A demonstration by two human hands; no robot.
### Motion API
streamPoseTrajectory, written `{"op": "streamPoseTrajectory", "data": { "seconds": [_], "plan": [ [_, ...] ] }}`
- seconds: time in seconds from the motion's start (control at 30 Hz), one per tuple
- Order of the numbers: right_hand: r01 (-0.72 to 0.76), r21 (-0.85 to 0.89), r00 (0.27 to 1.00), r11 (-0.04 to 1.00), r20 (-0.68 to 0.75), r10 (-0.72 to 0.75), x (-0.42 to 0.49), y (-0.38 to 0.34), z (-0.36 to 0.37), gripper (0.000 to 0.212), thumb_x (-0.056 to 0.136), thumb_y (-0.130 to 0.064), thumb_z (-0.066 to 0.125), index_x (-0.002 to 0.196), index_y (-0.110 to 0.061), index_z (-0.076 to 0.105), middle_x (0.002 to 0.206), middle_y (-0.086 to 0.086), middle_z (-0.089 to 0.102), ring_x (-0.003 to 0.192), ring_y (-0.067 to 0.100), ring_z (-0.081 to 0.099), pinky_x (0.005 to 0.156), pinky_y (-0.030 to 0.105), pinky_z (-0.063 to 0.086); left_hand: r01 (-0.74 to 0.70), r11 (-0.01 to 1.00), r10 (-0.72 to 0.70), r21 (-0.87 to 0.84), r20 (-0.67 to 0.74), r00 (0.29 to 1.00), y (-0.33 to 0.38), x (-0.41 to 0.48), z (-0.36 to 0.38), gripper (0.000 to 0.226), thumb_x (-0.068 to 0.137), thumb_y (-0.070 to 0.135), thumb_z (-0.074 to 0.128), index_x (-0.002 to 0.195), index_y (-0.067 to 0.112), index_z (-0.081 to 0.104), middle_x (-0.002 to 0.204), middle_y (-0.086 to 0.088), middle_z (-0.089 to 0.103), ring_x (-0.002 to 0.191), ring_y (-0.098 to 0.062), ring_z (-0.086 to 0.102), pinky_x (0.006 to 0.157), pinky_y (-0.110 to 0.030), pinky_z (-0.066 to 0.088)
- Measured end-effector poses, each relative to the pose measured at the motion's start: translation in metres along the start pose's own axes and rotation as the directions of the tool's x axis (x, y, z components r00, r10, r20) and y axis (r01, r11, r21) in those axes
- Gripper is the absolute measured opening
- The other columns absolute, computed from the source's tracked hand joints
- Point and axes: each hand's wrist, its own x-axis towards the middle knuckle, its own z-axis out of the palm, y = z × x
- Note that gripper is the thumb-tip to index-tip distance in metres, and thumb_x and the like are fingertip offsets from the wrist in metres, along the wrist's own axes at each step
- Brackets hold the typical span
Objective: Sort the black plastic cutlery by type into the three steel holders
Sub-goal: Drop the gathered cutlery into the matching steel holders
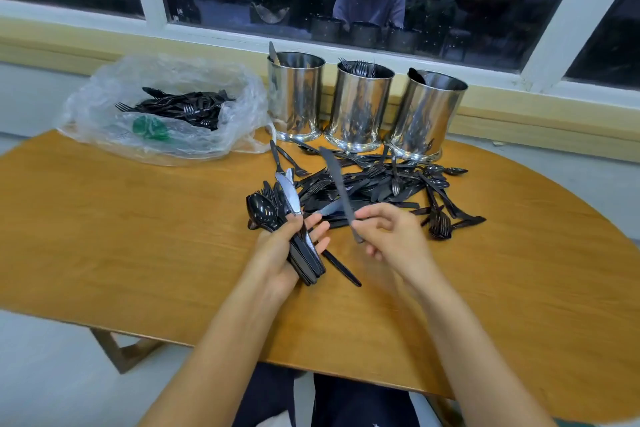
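Your left hand (289, 253) grips a mixed bundle of cutlery (265, 210) as stock while your right hand (393, 236) pinches one knife (337, 184) by its handle, blade aimed far toward the three steel holders (360, 107) beyond the loose pile (388, 184), likely for sorting.

Three steel holders (360, 104), one plastic bag (162, 107), two hands (284, 253), one wooden table (138, 236), uncounted loose cutlery (381, 184)

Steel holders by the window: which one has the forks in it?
The middle holder: fork tines poke above its rim. The left holder shows a knife blade, the right holder a rounded dark tip.
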Motion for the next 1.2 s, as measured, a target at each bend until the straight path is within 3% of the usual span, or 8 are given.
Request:
{"op": "streamPoseTrajectory", "data": {
  "seconds": [0.17, 0.37, 0.5, 0.67, 0.83, 0.97, 1.07, 1.2],
  "plan": [
    [0.053, 0.026, 0.998, 0.998, 0.016, -0.053, -0.008, 0.003, 0.035, 0.007, 0.086, -0.007, 0.069, 0.084, -0.01, 0.063, 0.069, 0.002, 0.064, 0.044, 0.007, 0.052, 0.043, 0.02, 0.042, 0.005, 0.998, -0.005, 0.067, 0.0, 1.0, -0.001, 0.003, 0.003, 0.022, 0.103, 0.011, 0.047, 0.115, -0.002, 0.059, 0.108, -0.017, 0.073, 0.085, -0.025, 0.073, 0.073, -0.044, 0.059],
    [0.156, -0.004, 0.985, 0.988, 0.072, -0.155, -0.006, 0.004, 0.036, 0.003, 0.088, -0.009, 0.068, 0.084, -0.01, 0.067, 0.07, 0.0, 0.064, 0.05, 0.006, 0.057, 0.048, 0.019, 0.046, -0.065, 0.994, 0.071, 0.083, -0.068, 0.995, 0.008, 0.001, -0.001, 0.016, 0.101, 0.008, 0.05, 0.102, -0.004, 0.062, 0.077, -0.009, 0.069, 0.06, -0.015, 0.066, 0.059, -0.03, 0.059],
    [0.18, -0.251, 0.977, 0.951, -0.062, -0.202, 0.029, 0.006, 0.004, 0.009, 0.092, -0.009, 0.062, 0.095, -0.015, 0.068, 0.079, -0.003, 0.064, 0.061, 0.004, 0.059, 0.058, 0.016, 0.052, -0.06, 0.997, 0.065, 0.055, -0.09, 0.994, 0.018, 0.001, -0.01, 0.023, 0.101, 0.009, 0.05, 0.083, 0.001, 0.062, 0.074, -0.007, 0.06, 0.055, -0.013, 0.054, 0.066, -0.03, 0.051],
    [0.215, -0.606, 0.953, 0.766, -0.042, -0.301, 0.087, 0.019, -0.011, 0.024, 0.094, -0.006, 0.058, 0.115, -0.013, 0.068, 0.106, 0.002, 0.06, 0.089, 0.014, 0.057, 0.091, 0.035, 0.051, -0.057, 0.998, 0.059, 0.026, -0.099, 0.993, 0.023, -0.001, -0.014, 0.02, 0.101, 0.009, 0.05, 0.087, 0.004, 0.065, 0.073, -0.005, 0.064, 0.062, -0.015, 0.057, 0.067, -0.03, 0.05],
    [0.356, -0.789, 0.927, 0.5, 0.232, -0.294, 0.112, 0.021, 0.001, 0.039, 0.094, 0.002, 0.053, 0.126, -0.019, 0.061, 0.129, 0.001, 0.049, 0.116, 0.021, 0.046, 0.084, 0.031, 0.047, -0.039, 0.999, 0.039, 0.014, -0.074, 0.996, 0.026, 0.001, -0.018, 0.013, 0.1, 0.008, 0.052, 0.097, 0.006, 0.065, 0.075, -0.004, 0.067, 0.061, -0.014, 0.062, 0.065, -0.03, 0.053],
    [0.371, -0.873, 0.919, 0.317, 0.294, -0.264, 0.119, 0.017, -0.002, 0.028, 0.097, -0.011, 0.056, 0.122, -0.02, 0.062, 0.121, 0.0, 0.057, 0.114, 0.02, 0.042, 0.078, 0.036, 0.049, -0.029, 0.999, 0.032, 0.034, -0.08, 0.996, 0.027, 0.002, -0.022, 0.013, 0.099, 0.009, 0.053, 0.099, 0.005, 0.066, 0.076, -0.006, 0.069, 0.063, -0.015, 0.064, 0.069, -0.032, 0.052],
    [0.353, -0.867, 0.916, 0.351, 0.244, -0.318, 0.114, 0.012, -0.009, 0.018, 0.096, -0.022, 0.058, 0.112, -0.018, 0.064, 0.106, -0.001, 0.058, 0.108, 0.019, 0.045, 0.075, 0.034, 0.047, -0.021, 0.999, 0.025, 0.041, -0.081, 0.996, 0.028, 0.004, -0.024, 0.015, 0.099, 0.009, 0.053, 0.096, 0.002, 0.066, 0.071, -0.007, 0.07, 0.061, -0.015, 0.066, 0.07, -0.033, 0.051],
    [0.356, -0.841, 0.851, 0.409, 0.111, -0.513, 0.1, 0.012, -0.02, 0.011, 0.094, -0.028, 0.06, 0.094, -0.018, 0.061, 0.082, -0.006, 0.056, 0.093, 0.02, 0.049, 0.067, 0.03, 0.034, -0.024, 1.0, 0.026, 0.02, -0.088, 0.996, 0.025, 0.007, -0.023, 0.017, 0.098, 0.008, 0.054, 0.111, 0.002, 0.064, 0.085, -0.01, 0.073, 0.069, -0.017, 0.07, 0.068, -0.033, 0.057]
  ]
}}
